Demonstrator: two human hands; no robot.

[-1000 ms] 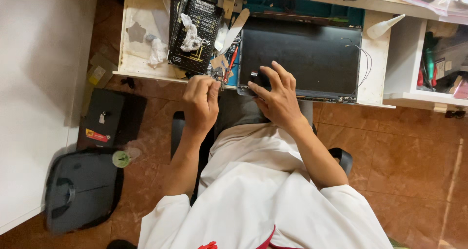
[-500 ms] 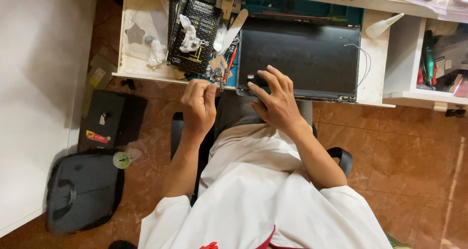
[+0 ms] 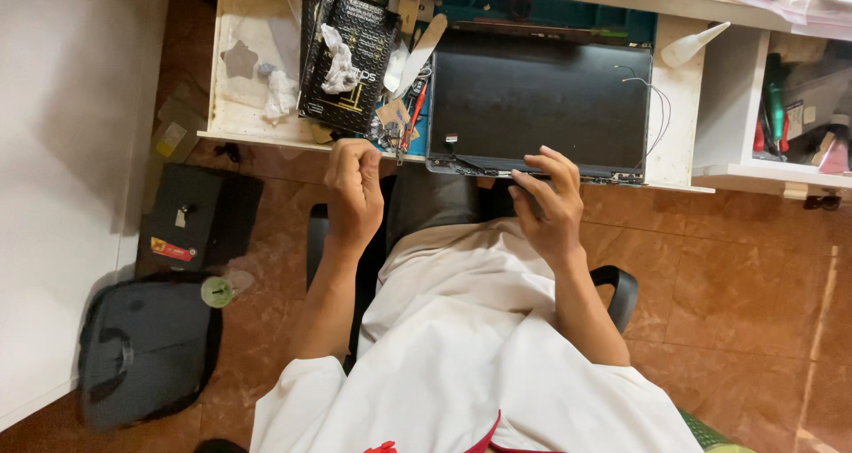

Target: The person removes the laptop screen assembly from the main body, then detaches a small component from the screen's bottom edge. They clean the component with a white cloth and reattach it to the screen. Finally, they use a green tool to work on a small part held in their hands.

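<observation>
The person sits at the desk point(image 3: 240, 107), seen from above, both forearms reaching forward from white sleeves.

The left hand point(image 3: 353, 191) is curled into a loose fist, knuckles up, just off the desk's near edge. Whether it pinches something small inside the fist cannot be told. It hovers close to a red-handled tool point(image 3: 414, 116) and a heap of small parts point(image 3: 383, 132) lying at the desk edge.

The right hand point(image 3: 546, 203) has its fingers spread and bent, the fingertips resting on the near edge of the dark panel point(image 3: 541, 98). It grips nothing; it only touches the panel's hinge side.

The panel lies flat on the desk, straight ahead of the person, its near edge level with the desk edge. Thin wires point(image 3: 655, 107) loop off its right side.

Left of the panel lies a black packet point(image 3: 351, 63) with crumpled white tissue point(image 3: 337, 58) on top. A white squeeze bottle point(image 3: 697, 45) lies at the panel's far right corner.

On the floor to the left sit a grey bag point(image 3: 142, 351) and a black case point(image 3: 200, 218).
</observation>
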